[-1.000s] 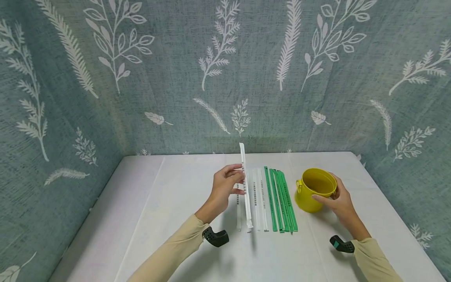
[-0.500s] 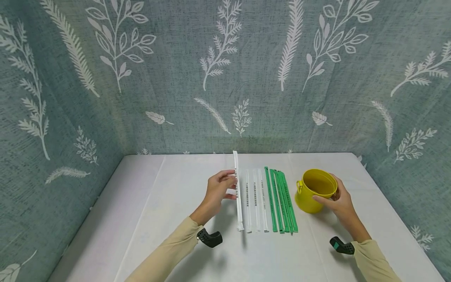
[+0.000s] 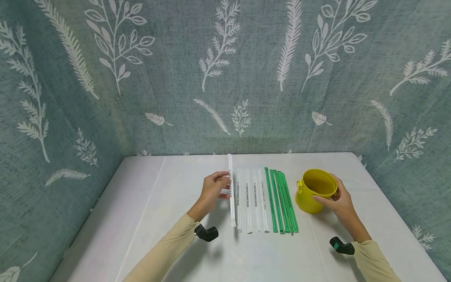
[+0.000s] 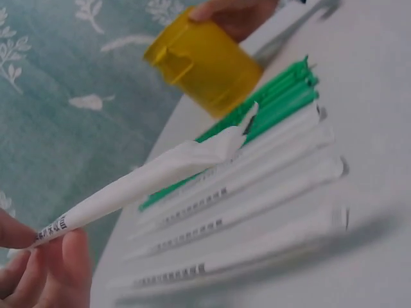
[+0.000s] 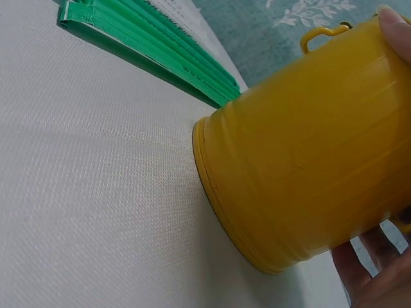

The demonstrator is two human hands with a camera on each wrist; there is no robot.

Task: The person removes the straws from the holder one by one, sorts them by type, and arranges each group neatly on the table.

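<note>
White wrapped straw (image 3: 231,192) in left hand (image 3: 211,190), now farther left.

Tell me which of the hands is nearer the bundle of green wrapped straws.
Right. The right hand grips the yellow metal bucket beside the green wrapped straws; the left hand pinches a white paper-wrapped straw beyond the white row.

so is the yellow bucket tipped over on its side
No, the yellow bucket stands upright on the table, opening up, with the right hand gripping it.

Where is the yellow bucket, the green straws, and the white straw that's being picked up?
yellow bucket (image 3: 310,199), head view, on its front wall.
green straws (image 3: 282,201), head view, middle of the bundle.
white straw (image 3: 230,184), head view, mid-length, beside the left hand's fingertips.
</note>
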